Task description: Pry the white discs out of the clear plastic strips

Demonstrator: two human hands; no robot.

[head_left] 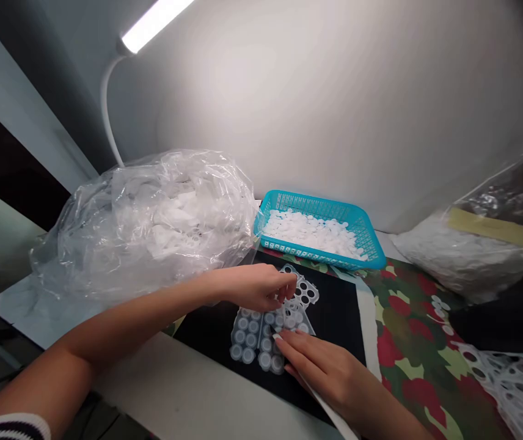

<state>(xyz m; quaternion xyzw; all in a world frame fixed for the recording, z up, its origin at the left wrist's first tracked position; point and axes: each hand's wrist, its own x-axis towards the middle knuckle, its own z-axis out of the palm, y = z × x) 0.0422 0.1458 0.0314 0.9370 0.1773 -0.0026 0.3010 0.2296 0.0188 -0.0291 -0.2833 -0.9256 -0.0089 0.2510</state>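
My left hand (pixel 255 288) reaches in from the left, its fingers curled over the far end of a translucent plastic sheet with round holes (pixel 305 294). Whether those fingers pinch the sheet or a disc is hidden. The near part of the sheet holds rows of round white discs (pixel 253 339). My right hand (pixel 321 366) lies flat with its fingertips on the sheet's near edge, gripping nothing visible. Both lie on a black mat (pixel 330 324).
A turquoise plastic basket (pixel 316 229) full of white discs stands beyond the mat. To its left is a bulging clear plastic bag (pixel 146 226), and at right a sealed bag of white discs (pixel 467 256). A camouflage-patterned cloth (pixel 412 342) holds a punched sheet scrap (pixel 518 391).
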